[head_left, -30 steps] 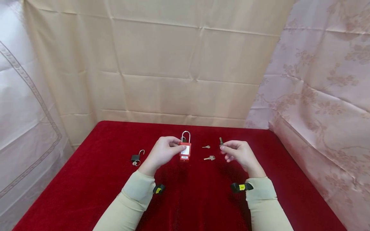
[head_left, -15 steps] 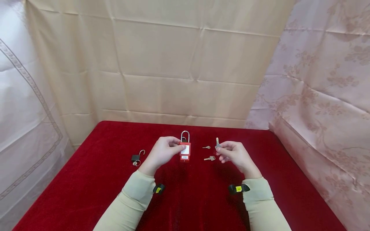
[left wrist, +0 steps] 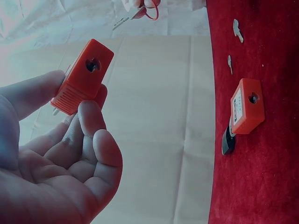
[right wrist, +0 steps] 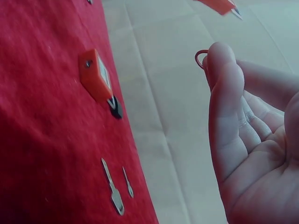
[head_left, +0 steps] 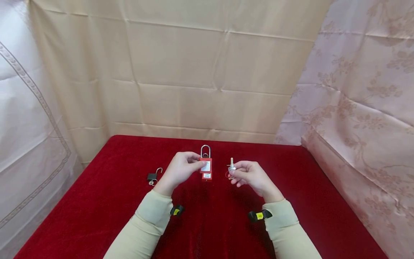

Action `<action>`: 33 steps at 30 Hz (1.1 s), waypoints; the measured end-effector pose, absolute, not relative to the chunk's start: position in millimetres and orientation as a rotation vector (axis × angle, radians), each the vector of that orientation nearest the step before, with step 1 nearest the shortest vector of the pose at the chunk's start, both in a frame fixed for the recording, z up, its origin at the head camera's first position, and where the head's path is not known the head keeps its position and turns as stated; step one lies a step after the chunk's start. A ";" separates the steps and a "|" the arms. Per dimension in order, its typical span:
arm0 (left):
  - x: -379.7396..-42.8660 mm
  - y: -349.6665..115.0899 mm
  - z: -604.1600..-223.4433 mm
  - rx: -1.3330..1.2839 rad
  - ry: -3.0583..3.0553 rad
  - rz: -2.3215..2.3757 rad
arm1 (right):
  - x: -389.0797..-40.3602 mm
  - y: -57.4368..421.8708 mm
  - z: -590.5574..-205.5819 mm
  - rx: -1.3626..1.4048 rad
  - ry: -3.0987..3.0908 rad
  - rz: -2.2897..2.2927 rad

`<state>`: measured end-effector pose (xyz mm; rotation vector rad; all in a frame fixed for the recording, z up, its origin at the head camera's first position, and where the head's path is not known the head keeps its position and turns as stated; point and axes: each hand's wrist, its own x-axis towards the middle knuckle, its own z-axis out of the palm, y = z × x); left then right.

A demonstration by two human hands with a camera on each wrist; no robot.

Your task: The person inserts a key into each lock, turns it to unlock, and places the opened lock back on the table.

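My left hand (head_left: 182, 171) pinches a red padlock (head_left: 206, 166) with a white label, its silver shackle pointing up. In the left wrist view the keyhole (left wrist: 93, 65) on its underside is visible. To the right, my right hand (head_left: 250, 177) pinches a key (head_left: 231, 162) with its blade upward; a red ring (left wrist: 153, 11) hangs from it. A gap separates key and padlock. Beyond the held padlock, a second red padlock (left wrist: 248, 109) lies on the table, beside a small black padlock (left wrist: 228, 141). Whether those two are joined I cannot tell.
A red cloth (head_left: 207, 223) covers the table. At left lies a black padlock (head_left: 151, 176) with its shackle open and a key on a ring. A larger loose key (right wrist: 113, 191) and a smaller key (right wrist: 128, 183) lie at right. Cloth curtains (head_left: 174, 72) enclose the table.
My right hand has moved left with the key, closer to the held red padlock, and the key has turned to show its face. The held padlock has shifted slightly left and up.
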<state>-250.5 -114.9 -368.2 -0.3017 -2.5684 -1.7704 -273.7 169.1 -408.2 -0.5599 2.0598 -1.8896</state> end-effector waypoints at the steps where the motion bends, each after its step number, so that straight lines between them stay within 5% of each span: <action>1: -250.3 -115.2 -367.7 -0.298 -2.569 -1.767 | -273.1 166.8 -408.6 -0.565 2.052 -1.880; 33: -253.0 -118.9 -368.6 -0.316 -2.514 -1.750 | -247.0 101.6 -423.4 -0.670 1.861 -1.654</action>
